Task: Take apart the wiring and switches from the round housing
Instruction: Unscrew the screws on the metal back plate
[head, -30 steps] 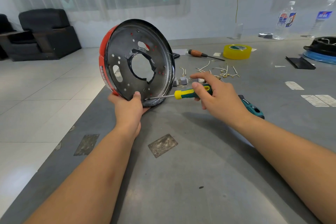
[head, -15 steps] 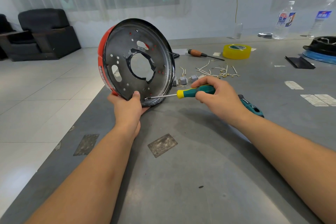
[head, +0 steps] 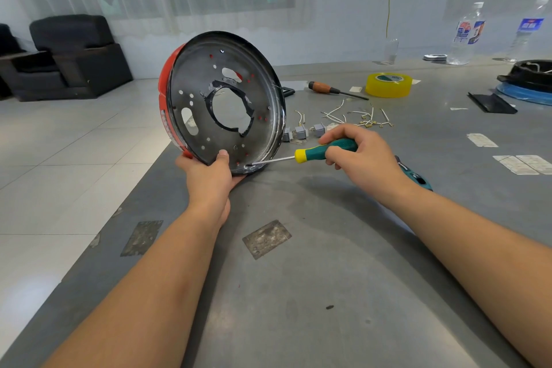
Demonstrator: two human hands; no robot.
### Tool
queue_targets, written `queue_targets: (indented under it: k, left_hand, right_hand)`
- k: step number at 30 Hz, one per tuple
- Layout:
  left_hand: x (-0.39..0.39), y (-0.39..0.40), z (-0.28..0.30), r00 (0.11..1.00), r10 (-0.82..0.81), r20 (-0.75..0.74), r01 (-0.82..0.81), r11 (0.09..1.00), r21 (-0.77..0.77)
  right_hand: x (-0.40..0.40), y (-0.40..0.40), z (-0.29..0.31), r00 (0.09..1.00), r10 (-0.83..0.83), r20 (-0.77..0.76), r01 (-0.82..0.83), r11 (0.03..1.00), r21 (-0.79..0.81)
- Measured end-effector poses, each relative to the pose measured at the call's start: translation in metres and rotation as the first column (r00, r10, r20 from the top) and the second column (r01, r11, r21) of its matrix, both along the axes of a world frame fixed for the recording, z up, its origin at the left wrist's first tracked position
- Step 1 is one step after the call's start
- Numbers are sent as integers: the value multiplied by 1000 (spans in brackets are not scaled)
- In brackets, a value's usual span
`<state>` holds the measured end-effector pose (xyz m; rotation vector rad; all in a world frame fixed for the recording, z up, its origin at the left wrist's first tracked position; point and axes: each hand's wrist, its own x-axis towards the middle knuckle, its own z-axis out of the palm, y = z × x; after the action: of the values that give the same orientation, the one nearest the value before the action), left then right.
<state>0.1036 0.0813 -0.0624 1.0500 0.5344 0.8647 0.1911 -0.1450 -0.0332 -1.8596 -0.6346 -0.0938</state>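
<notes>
Head view, left hand gripping housing rim, screwdriver at edge

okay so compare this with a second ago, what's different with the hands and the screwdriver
The right hand changed its grip on the screwdriver: a second ago its fingers were spread open over the handle, now they are curled round it. The tip is at the same hole near the bottom rim of the round housing. The left hand holds the housing's bottom edge as before, tilted up on the table. The loose wires lie unmoved.
</notes>
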Motion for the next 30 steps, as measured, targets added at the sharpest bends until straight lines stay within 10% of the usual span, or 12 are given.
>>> queue_targets:
  k: [30]
  left_hand:
    - [2,6,-4,1000,-12,-20,13,1000,10]
  right_hand:
    - [15,2,-10,957,73,-280,-73,997,10]
